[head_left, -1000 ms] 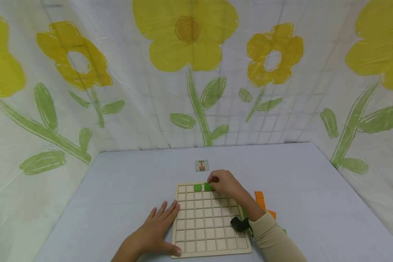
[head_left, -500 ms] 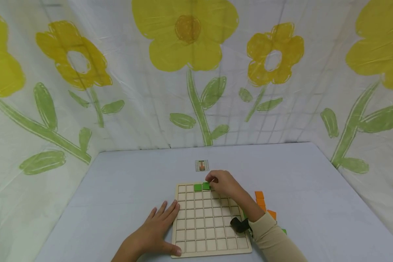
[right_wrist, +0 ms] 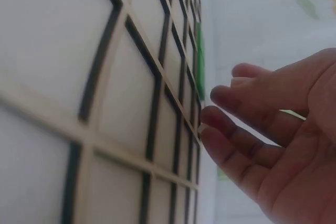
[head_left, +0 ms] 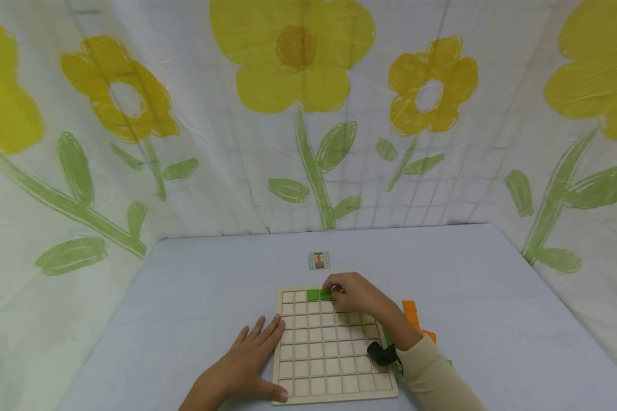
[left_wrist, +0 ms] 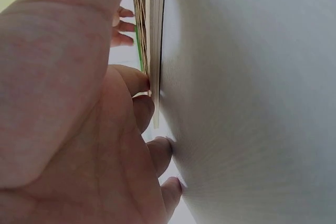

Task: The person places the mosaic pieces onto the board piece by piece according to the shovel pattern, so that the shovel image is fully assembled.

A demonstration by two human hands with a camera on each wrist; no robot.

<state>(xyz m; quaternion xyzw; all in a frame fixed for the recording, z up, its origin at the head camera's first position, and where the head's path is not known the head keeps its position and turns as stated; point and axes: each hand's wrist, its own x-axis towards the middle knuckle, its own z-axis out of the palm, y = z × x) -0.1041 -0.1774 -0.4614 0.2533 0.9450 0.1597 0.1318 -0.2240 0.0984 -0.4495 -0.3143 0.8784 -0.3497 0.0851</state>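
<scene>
A wooden grid board (head_left: 334, 357) lies flat on the pale blue table (head_left: 195, 297). Two green tiles (head_left: 319, 294) sit side by side in its far row. My right hand (head_left: 351, 291) reaches over the board's far edge, and its fingertips touch the right-hand green tile. In the right wrist view that hand (right_wrist: 226, 111) has loosely bent fingers resting on the board (right_wrist: 105, 77) and holds nothing, with a green tile (right_wrist: 199, 61) beyond them. My left hand (head_left: 252, 357) lies flat beside the board's left edge, its thumb at the near-left corner. The left wrist view shows this hand (left_wrist: 79, 108) against the board's edge (left_wrist: 153, 40).
Orange tiles (head_left: 410, 311) and some green ones (head_left: 388, 334) lie to the right of the board, partly hidden by my right forearm. A small pattern card (head_left: 319, 260) lies beyond the board. Flower-printed sheets (head_left: 308, 114) wall in the table on three sides.
My right hand has set the second green tile down flat in the cell next to the first one. The left hand has stayed where it was.
</scene>
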